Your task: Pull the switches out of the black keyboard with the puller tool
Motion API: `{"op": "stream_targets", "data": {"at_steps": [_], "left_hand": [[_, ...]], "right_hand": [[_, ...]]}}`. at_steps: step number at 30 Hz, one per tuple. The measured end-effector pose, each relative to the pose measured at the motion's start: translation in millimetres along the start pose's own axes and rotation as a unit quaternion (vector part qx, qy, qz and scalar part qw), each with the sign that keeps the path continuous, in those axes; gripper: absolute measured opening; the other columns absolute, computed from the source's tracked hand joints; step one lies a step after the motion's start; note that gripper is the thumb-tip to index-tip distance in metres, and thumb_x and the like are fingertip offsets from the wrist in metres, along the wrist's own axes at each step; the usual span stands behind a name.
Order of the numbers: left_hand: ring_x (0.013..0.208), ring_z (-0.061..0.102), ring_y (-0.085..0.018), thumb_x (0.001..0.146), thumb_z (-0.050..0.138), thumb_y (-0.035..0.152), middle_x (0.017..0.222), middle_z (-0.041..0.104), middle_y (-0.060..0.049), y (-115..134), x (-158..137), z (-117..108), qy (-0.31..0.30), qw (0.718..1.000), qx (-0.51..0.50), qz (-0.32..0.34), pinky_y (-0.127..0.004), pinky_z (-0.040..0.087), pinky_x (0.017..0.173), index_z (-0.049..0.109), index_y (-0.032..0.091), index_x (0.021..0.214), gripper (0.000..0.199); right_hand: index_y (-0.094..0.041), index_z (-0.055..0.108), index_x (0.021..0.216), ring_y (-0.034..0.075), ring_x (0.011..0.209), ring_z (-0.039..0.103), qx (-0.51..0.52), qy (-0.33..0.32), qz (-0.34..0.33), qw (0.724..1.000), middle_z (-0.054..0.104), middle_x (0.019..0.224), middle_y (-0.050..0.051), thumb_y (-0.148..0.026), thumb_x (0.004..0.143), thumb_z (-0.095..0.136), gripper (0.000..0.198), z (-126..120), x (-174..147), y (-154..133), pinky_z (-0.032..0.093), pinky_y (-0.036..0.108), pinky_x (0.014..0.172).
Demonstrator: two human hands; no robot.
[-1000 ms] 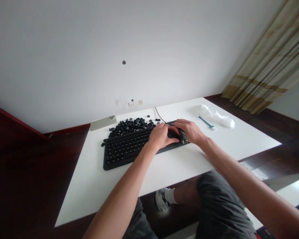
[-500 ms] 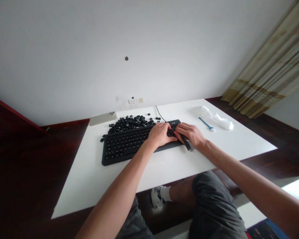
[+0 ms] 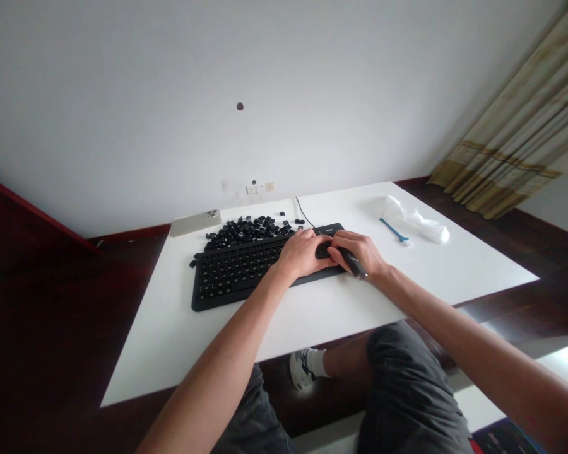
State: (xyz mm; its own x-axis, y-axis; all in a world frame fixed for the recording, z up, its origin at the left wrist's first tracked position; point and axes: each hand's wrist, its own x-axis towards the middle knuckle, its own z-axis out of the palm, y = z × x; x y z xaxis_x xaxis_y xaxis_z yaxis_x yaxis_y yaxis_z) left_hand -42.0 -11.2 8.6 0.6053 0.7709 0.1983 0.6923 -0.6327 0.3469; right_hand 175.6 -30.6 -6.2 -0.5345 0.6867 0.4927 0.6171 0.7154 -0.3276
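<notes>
A black keyboard (image 3: 236,274) lies on the white table, most of its visible key positions without caps. My left hand (image 3: 301,253) rests across its right part, with thumb and forefinger apart; its other fingers are partly hidden. Just to the right, my right hand (image 3: 357,247) is closed around a dark, stick-shaped tool (image 3: 355,265). One end of this tool slants out toward me under the palm; the other end is hidden by the fingers at the keyboard. Behind the keyboard lies a heap of loose black keycaps (image 3: 239,232).
On the white table (image 3: 180,353), a phone (image 3: 196,222) lies at the back left. A blue-handled brush (image 3: 395,231) and a crumpled clear plastic bag (image 3: 419,221) lie to the right. A thin black cable (image 3: 303,211) runs back from the keyboard toward the wall.
The view has shifted slightly. Both hands stay at the keyboard's right part, and the near end of the stick-shaped tool has risen a little and is less exposed.
</notes>
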Motion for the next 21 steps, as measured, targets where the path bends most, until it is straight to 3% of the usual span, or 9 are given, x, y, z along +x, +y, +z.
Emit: {"op": "stream_targets", "data": {"at_steps": [4,7,10,13,16,21], "left_hand": [[0.12,0.062,-0.031,0.093,0.069,0.06,0.124,0.066,-0.012,11.1,-2.9,3.0,0.027,1.0,0.016,-0.004,-0.045,0.051,0.109,0.07,0.023,0.134,0.055],[0.142,0.054,-0.033,0.091,0.071,0.052,0.152,0.058,-0.015,19.4,-3.7,12.3,0.051,0.999,0.007,0.012,-0.048,0.043,0.123,0.059,0.02,0.147,0.066],[0.163,0.032,-0.032,0.095,0.065,0.054,0.174,0.038,-0.017,23.4,-2.9,21.8,0.023,1.0,0.0,0.017,-0.052,0.025,0.135,0.041,0.016,0.163,0.081],[0.168,0.023,-0.032,0.101,0.055,0.057,0.181,0.026,-0.014,23.2,-1.5,25.5,-0.02,1.0,0.012,0.012,-0.055,0.02,0.137,0.033,0.017,0.168,0.081],[0.168,0.024,-0.033,0.106,0.047,0.053,0.18,0.028,-0.01,22.0,-0.7,24.9,-0.038,0.999,0.027,0.013,-0.056,0.021,0.137,0.033,0.02,0.169,0.073],[0.166,0.03,-0.027,0.111,0.026,0.029,0.176,0.039,-0.006,24.1,-1.1,24.4,-0.025,0.999,0.041,0.004,-0.051,0.026,0.135,0.04,0.02,0.167,0.058]], "right_hand": [[-0.024,0.06,0.093,0.019,0.073,0.055,0.022,0.014,0.018,1.0,0.062,0.088,0.005,-0.036,0.11,0.048,0.024,4.3,-1.1,4.0,0.044,0.033,0.069],[-0.024,0.058,0.097,0.02,0.074,0.056,0.029,0.038,0.024,0.999,0.064,0.088,0.005,-0.036,0.107,0.051,0.017,5.7,-1.3,4.2,0.045,0.033,0.07],[-0.025,0.055,0.093,0.02,0.072,0.055,0.036,0.045,0.015,0.998,0.063,0.086,0.005,-0.035,0.107,0.05,0.018,4.9,-0.8,2.2,0.045,0.034,0.07],[-0.025,0.056,0.093,0.02,0.073,0.056,0.049,0.044,0.003,0.998,0.063,0.088,0.005,-0.032,0.108,0.046,0.02,3.1,0.0,-0.6,0.046,0.034,0.07],[-0.025,0.055,0.09,0.02,0.074,0.055,0.051,0.047,0.001,0.998,0.062,0.086,0.006,-0.031,0.108,0.045,0.021,2.3,0.5,-2.2,0.047,0.035,0.072],[-0.026,0.053,0.088,0.021,0.076,0.055,0.044,0.057,-0.017,0.997,0.061,0.085,0.006,-0.03,0.107,0.045,0.022,3.9,0.0,-1.4,0.047,0.035,0.072]]}}
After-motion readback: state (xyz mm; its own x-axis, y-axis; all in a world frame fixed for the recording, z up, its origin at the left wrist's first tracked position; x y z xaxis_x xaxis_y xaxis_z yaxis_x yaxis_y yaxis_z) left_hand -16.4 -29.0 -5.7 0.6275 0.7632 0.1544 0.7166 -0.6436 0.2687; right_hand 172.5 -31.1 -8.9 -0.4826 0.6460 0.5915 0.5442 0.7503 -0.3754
